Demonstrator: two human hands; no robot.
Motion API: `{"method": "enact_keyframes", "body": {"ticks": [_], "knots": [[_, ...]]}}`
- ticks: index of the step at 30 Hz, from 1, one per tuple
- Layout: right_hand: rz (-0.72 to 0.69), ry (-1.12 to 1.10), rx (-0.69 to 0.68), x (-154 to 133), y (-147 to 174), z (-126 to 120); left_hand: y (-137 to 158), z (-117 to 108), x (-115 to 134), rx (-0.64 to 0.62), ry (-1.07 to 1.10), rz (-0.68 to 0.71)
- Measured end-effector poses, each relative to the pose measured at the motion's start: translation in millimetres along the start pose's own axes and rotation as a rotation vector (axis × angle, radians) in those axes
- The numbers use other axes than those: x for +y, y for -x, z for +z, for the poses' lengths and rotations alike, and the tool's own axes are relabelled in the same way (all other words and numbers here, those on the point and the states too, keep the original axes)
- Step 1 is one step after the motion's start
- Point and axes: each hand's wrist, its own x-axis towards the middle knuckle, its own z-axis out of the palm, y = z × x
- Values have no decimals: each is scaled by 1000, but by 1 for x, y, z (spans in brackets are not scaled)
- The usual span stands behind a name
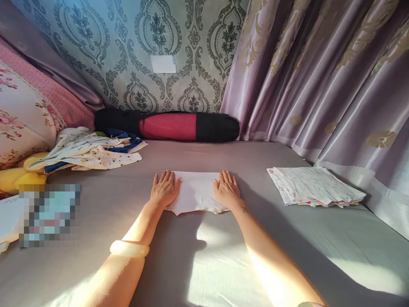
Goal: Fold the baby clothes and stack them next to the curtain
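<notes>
A white folded cloth (195, 192) lies flat on the grey sheet in front of me, its near edge uneven. My left hand (165, 188) rests palm down on its left side, fingers stretched out. On its right side lies my right hand (226, 187), also flat with fingers extended. Bare cloth shows between the two hands. A pale bangle (129, 248) circles my left forearm.
A stack of folded printed cloths (315, 185) sits to the right. Loose patterned clothes (96, 149) lie at the back left beside a yellow plush item (19, 181). A black and red roll (168, 126) lines the wall; curtains (306, 76) hang at the right.
</notes>
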Motion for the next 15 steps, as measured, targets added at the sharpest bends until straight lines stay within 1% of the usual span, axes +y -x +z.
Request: {"method": "enact_keyframes", "body": {"ticks": [4, 9, 12, 15], "knots": [[8, -8, -14, 0, 0, 0, 0, 2, -1, -11, -1, -6], [10, -5, -13, -1, 1, -2, 1, -4, 1, -7, -3, -5], [-2, -11, 25, -4, 3, -4, 4, -7, 7, 33, -39, -2], [-53, -49, 87, -9, 5, -6, 7, -10, 21, 72, -67, 21]]}}
